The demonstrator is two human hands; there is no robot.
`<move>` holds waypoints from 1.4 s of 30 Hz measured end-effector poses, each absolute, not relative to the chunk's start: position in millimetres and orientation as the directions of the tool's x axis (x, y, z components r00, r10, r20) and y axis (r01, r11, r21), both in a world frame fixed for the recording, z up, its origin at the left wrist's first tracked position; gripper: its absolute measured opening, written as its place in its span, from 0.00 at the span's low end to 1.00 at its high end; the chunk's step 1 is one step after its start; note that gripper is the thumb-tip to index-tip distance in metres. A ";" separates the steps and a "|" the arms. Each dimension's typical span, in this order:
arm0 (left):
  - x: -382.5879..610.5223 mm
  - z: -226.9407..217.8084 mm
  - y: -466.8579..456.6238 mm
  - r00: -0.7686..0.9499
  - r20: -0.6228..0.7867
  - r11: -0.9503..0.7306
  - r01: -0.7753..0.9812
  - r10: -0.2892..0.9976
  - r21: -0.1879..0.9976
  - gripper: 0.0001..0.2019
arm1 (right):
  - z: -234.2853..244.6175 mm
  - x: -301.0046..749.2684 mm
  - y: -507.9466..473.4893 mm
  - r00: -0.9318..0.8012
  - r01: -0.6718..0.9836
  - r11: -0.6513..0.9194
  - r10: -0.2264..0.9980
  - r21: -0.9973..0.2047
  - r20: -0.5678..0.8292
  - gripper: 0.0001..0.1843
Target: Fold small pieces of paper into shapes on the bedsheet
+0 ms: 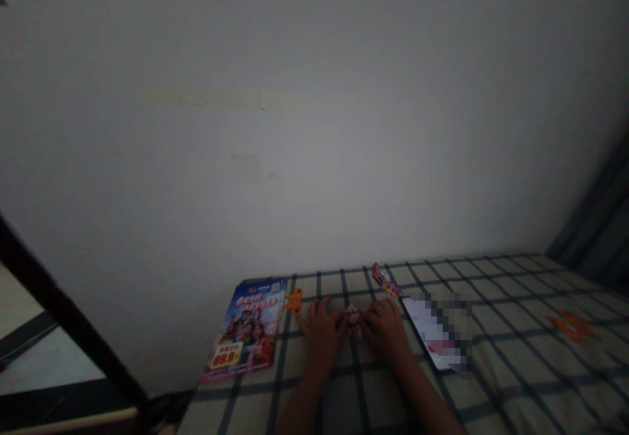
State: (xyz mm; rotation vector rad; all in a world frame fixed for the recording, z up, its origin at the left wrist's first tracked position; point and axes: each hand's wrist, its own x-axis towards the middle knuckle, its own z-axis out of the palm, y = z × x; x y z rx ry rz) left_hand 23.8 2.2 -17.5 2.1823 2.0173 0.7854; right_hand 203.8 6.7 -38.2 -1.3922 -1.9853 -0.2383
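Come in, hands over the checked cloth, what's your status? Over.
Left hand and right hand at opposite sides of small printed packet, seemingly pinching it. Phone lies right of right hand, not between hands.

Over on the left I've got a pile of glossy flyers (pixel 248 327), 89.9 in red on a yellow box, flat on the checked cloth (pixel 515 304). To the right I see a phone (pixel 432 333), screen lit, partly pixelated; farther right, a blurry orange piece (pixel 572 325), and a dark curtain (pixel 597 219) at the edge. Behind it all, I'm looking at a pale wall (pixel 393 127) bearing a yellowish strip (pixel 221 99), and a dark bar (pixel 73 317) slants at far left.
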 end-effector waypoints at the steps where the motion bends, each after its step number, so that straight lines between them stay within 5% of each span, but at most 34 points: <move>1: 24.4 -17.5 2.9 0.005 0.319 -0.134 0.914 0.948 0.382 0.15 | -37.2 203.3 6.2 -0.184 0.885 0.403 0.762 -0.233 0.621 0.03; 42: 29.6 -10.9 2.1 -0.009 0.318 -0.107 0.933 0.948 0.344 0.14 | -30.8 202.2 4.8 -0.185 0.914 0.355 0.797 -0.197 0.575 0.03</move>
